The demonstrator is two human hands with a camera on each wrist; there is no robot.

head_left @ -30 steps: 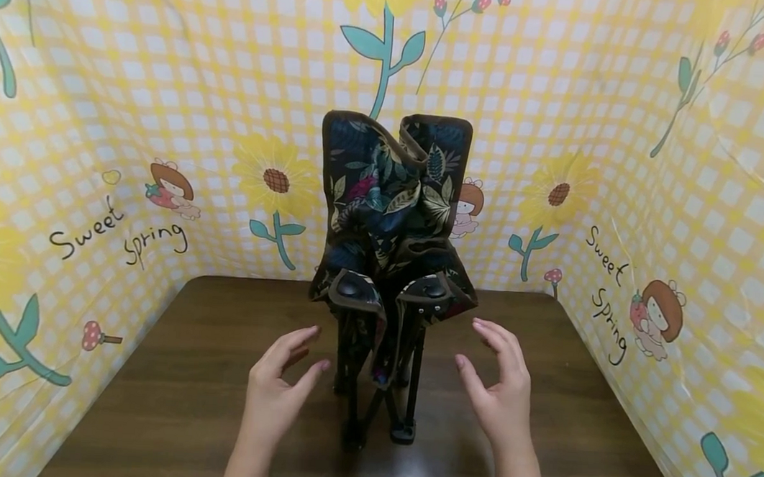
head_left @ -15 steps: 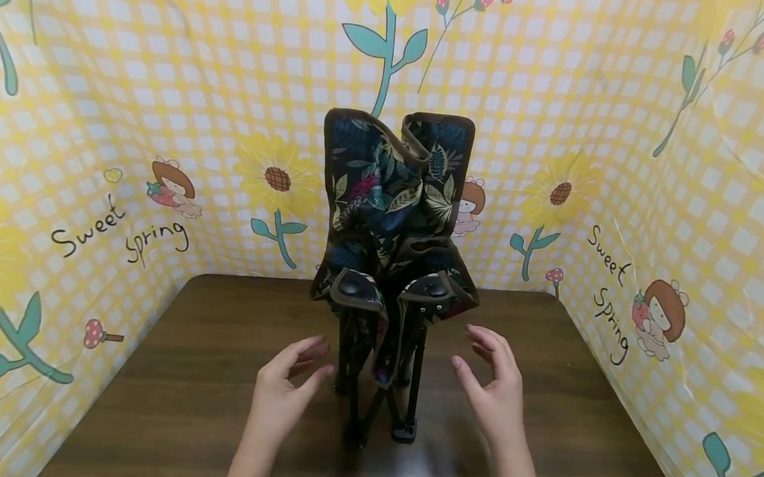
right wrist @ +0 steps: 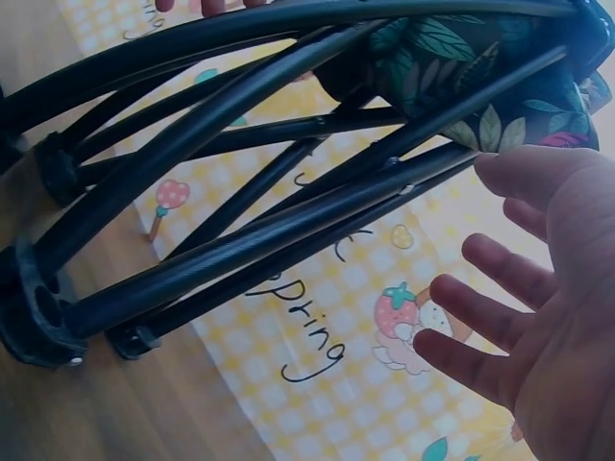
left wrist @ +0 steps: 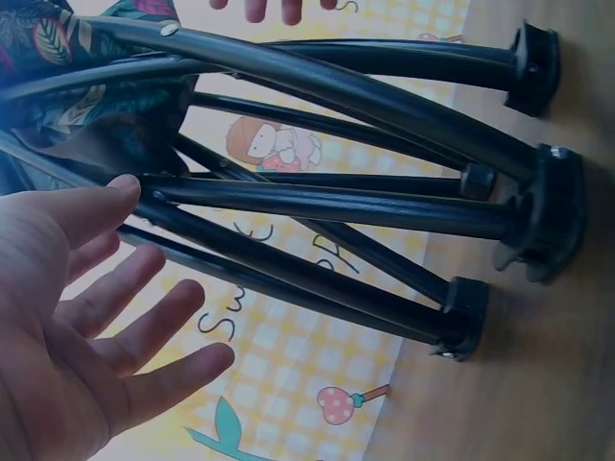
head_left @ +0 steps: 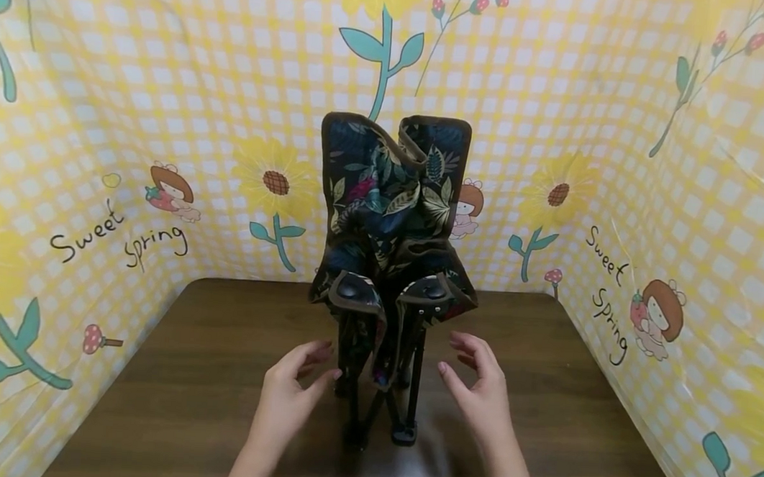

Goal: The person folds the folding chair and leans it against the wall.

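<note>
Yellow gingham backdrop (head_left: 168,112) printed with sunflowers and "Sweet Spring" lettering wraps 3 sides of a dark wooden worktop (head_left: 185,401). At the middle of the worktop stands a folded camping chair (head_left: 392,217), its leaf-print fabric bunched and its black legs (left wrist: 317,202) gathered close together.

Both hands are spread and hold nothing. The left hand (head_left: 292,392) hovers just beside the legs on 1 side, the right hand (head_left: 477,395) on the other; the wrist views show fingers (left wrist: 144,317) straight and a gap between them and the tubes, though the left thumb looks very near 1 tube.

The chair's long axis runs upright, backrest at the top and feet (head_left: 403,434) on the wood, with its seat side turned toward the person. Folded this narrow, its footing is probably small, so an uneven push from 1 hand could tip it sideways or toward the backdrop. Fingers slipped between the crossing tubes (right wrist: 288,230) could also get pinched if the frame shifts.
</note>
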